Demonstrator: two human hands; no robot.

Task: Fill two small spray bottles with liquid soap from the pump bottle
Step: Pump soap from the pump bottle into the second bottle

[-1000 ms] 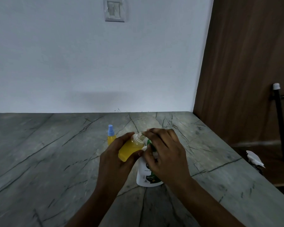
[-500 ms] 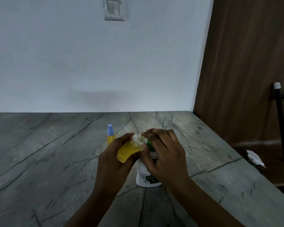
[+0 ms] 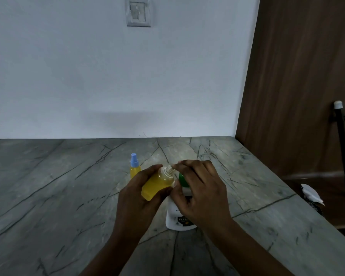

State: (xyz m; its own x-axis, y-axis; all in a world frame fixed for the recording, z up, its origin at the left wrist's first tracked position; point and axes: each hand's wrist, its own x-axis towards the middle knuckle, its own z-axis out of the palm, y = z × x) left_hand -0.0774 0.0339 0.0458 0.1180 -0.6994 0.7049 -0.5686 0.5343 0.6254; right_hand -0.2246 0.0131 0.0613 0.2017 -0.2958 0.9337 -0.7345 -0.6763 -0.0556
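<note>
My left hand [image 3: 135, 198] grips a small clear spray bottle [image 3: 157, 185] holding yellow liquid, tilted with its open threaded neck toward the right. My right hand [image 3: 199, 188] covers the top of the white pump bottle [image 3: 177, 218], whose green pump part [image 3: 182, 179] shows under my fingers. My right fingers curl over the pump head, with the fingertips next to the small bottle's neck. A second small bottle [image 3: 134, 168] with yellow liquid and a blue spray cap stands upright on the grey stone counter [image 3: 68, 196], just behind my left hand.
The counter meets a white wall at the back and a brown wooden panel [image 3: 297, 86] at the right. Its right edge runs diagonally toward me. Beyond that edge lie a white crumpled scrap [image 3: 311, 194] and a black pole [image 3: 343, 148].
Both hands and the tilted bottle stay over the pump bottle, shifted only slightly. No grip has changed.
</note>
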